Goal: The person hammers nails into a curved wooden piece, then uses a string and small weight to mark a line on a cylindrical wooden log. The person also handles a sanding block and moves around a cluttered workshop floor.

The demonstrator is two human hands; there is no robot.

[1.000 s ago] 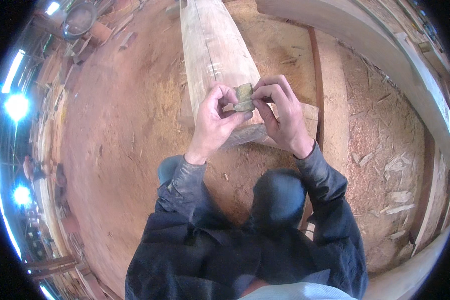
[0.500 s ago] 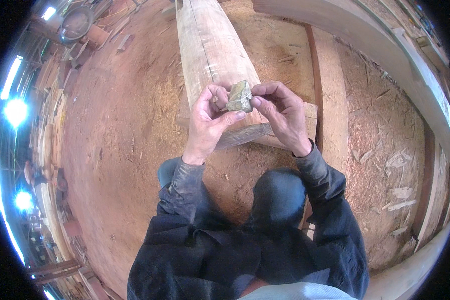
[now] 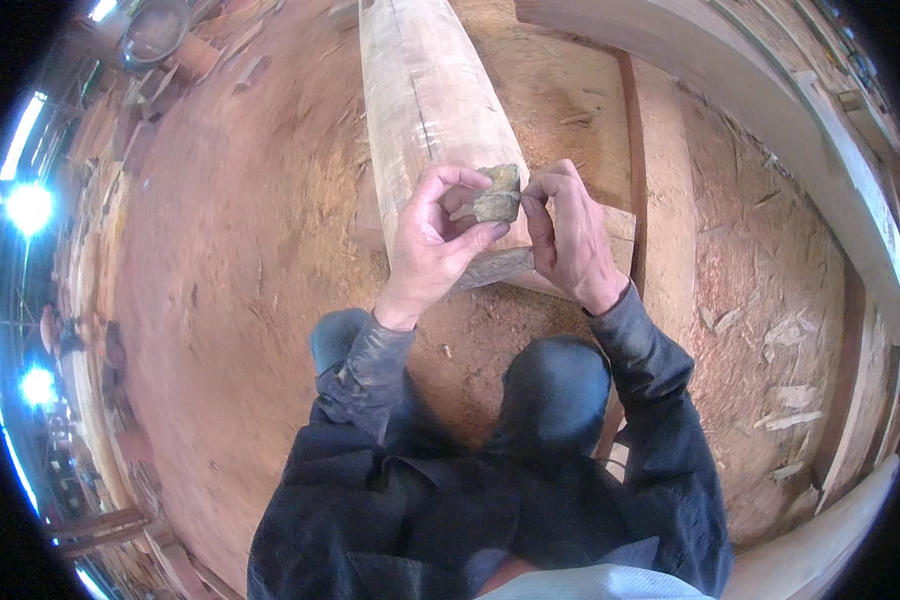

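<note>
Over the near end of a long pale log (image 3: 440,90), my left hand (image 3: 432,240) grips a small, rough, greenish-brown block (image 3: 498,196) between thumb and fingers. The block looks like a lump of stone, but its exact kind is not clear. My right hand (image 3: 578,235) is closed in a pinch at the block's right edge. Whatever sits between the right thumb and forefinger, if anything, is too small to make out. Both hands are held close together, above and in front of my knees.
Beneath the log's near end lies a cross timber (image 3: 620,225). A long beam (image 3: 667,180) runs along the right, and a larger curved timber (image 3: 770,80) lies beyond it. Wood chips (image 3: 795,400) litter the ground there. Stacked boards (image 3: 95,420) line the far left.
The block has been turned and shifted slightly right in my left hand. My right hand has rolled, its fingers curling more tightly at the block's edge.
</note>
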